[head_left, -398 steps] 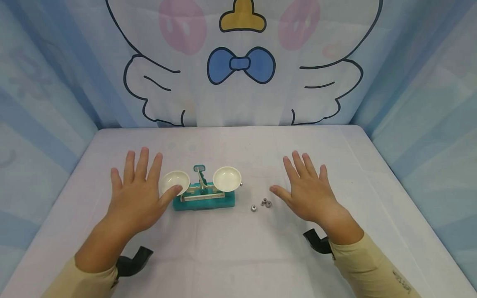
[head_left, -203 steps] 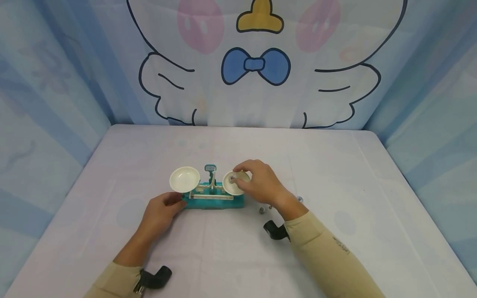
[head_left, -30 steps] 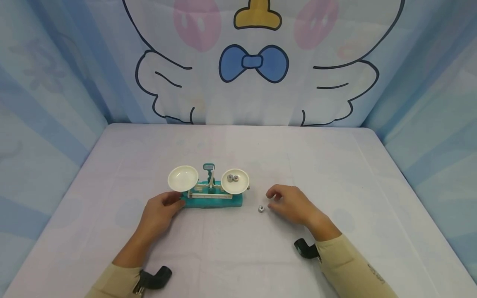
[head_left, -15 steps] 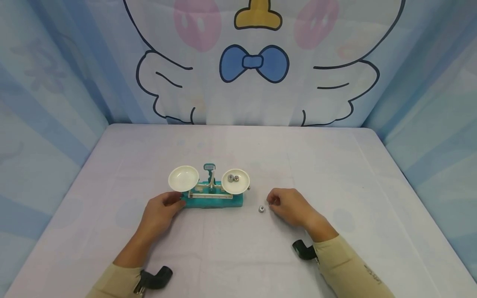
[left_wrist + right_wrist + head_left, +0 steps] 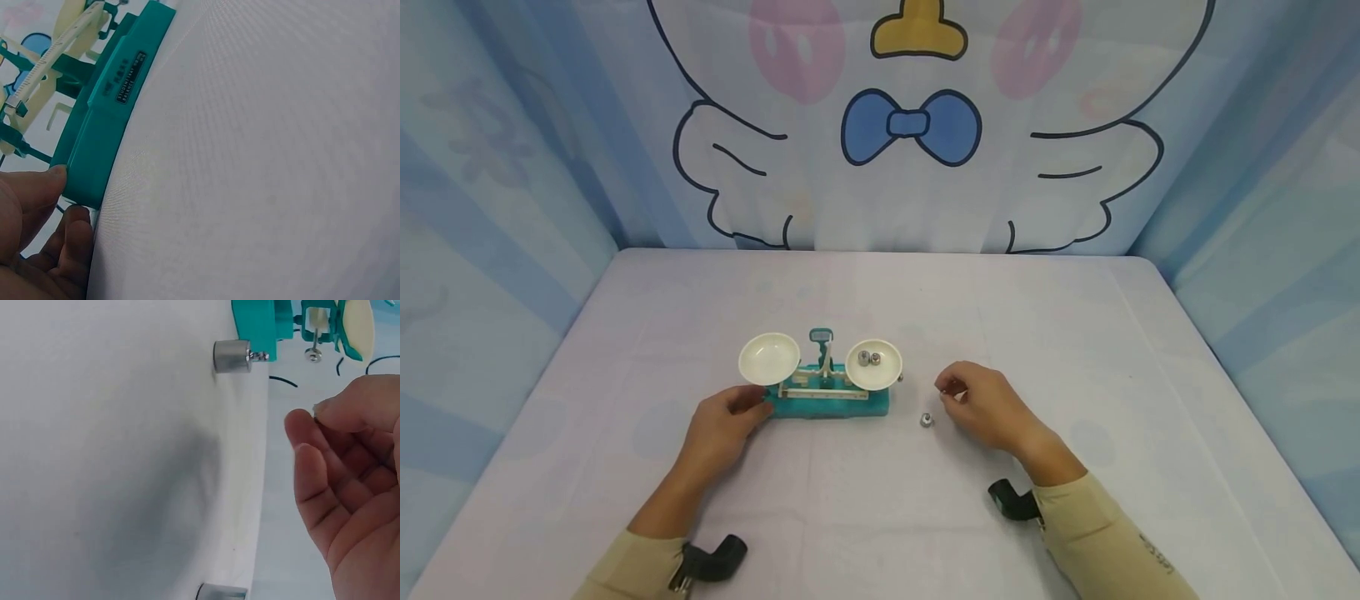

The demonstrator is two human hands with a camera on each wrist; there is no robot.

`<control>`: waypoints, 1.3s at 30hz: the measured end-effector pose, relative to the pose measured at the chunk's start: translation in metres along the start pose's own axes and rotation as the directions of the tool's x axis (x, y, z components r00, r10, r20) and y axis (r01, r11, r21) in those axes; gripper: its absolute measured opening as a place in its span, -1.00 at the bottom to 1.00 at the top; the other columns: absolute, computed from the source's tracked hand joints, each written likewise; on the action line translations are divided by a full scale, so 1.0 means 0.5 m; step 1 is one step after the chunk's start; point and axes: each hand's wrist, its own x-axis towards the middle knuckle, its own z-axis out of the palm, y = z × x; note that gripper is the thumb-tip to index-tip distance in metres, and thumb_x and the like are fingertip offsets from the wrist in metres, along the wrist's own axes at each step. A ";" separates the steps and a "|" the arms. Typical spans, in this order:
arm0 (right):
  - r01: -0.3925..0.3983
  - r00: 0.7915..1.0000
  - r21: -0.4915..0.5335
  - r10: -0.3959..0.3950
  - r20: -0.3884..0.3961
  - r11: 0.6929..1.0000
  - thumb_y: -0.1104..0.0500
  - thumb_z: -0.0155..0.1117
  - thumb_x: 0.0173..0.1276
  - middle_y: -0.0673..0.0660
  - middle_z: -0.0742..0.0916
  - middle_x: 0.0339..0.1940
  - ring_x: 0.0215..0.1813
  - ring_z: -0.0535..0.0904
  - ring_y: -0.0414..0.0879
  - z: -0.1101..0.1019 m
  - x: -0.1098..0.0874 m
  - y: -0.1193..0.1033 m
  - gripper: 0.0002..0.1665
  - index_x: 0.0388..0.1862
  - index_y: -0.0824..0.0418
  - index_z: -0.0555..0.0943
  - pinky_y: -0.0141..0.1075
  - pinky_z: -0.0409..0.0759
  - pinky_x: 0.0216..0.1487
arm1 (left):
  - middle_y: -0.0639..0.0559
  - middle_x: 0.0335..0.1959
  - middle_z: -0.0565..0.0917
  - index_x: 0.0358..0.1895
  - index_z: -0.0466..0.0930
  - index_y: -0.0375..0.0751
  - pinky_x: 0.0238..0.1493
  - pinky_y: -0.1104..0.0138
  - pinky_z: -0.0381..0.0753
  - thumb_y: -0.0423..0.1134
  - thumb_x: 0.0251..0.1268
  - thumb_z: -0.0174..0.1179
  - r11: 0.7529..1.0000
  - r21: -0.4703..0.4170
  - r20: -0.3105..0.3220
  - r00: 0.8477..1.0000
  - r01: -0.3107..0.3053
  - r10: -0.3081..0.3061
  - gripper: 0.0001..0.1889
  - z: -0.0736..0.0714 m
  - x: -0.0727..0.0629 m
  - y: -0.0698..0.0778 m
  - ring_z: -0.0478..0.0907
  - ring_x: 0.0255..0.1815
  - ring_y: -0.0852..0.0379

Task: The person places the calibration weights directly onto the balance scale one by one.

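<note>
A teal toy balance scale (image 5: pixel 829 407) with two white pans stands on the table. My left hand (image 5: pixel 721 429) grips the left end of its base, thumb on top and fingers curled at the end, as the left wrist view shows. Two small metal weights (image 5: pixel 863 359) lie in the right pan (image 5: pixel 889 371); the left pan (image 5: pixel 769 358) is bare. Right of the scale, my right hand (image 5: pixel 988 408) is raised over the table, thumb and forefinger pinching a tiny weight (image 5: pixel 316 417) that is mostly hidden. A knobbed cylindrical weight (image 5: pixel 927 421) stands just left of that hand.
In the right wrist view, a second metal cylinder (image 5: pixel 223 592) shows at the bottom edge; in the head view the right hand hides it. A white cloth covers the table (image 5: pixel 850 517). Blue-and-white curtains (image 5: pixel 497 167) enclose the back and sides.
Earlier, the right hand put weights into the right pan. Over the last second it dipped to the table by the cylinder, then rose with the tiny weight. The left hand stays on the base.
</note>
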 end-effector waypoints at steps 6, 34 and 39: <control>0.081 0.994 -0.010 -0.081 -0.072 0.997 0.34 0.32 0.33 0.03 0.71 -0.25 -0.21 0.61 -0.12 0.001 0.005 -0.016 -0.87 -0.15 0.27 0.66 -0.20 0.63 -0.17 | -0.31 0.23 0.55 0.30 0.48 -0.38 0.27 -0.06 0.43 -0.16 0.44 0.18 1.000 -0.001 -0.004 1.000 -0.001 0.001 -0.52 0.001 0.000 0.000 0.44 0.27 -0.19; 0.203 0.972 -0.071 -0.210 -0.103 0.977 0.21 0.31 0.34 0.03 0.74 -0.20 0.04 0.53 0.03 0.011 0.090 -0.116 -0.89 -0.22 0.18 0.73 0.13 0.34 0.26 | -0.31 0.24 0.54 0.30 0.47 -0.37 0.28 -0.07 0.43 -0.17 0.44 0.17 1.000 -0.015 -0.005 1.000 0.012 -0.012 -0.52 0.001 -0.002 0.002 0.44 0.27 -0.21; 0.173 0.980 -0.085 -0.180 -0.087 0.981 0.19 0.29 0.34 0.02 0.73 -0.19 0.05 0.51 0.03 0.016 0.095 -0.124 -0.89 -0.23 0.14 0.73 0.21 0.22 0.32 | -0.31 0.23 0.55 0.30 0.48 -0.37 0.28 -0.06 0.43 -0.17 0.44 0.18 1.000 -0.021 -0.007 1.000 0.010 -0.010 -0.53 0.001 -0.002 0.003 0.44 0.26 -0.20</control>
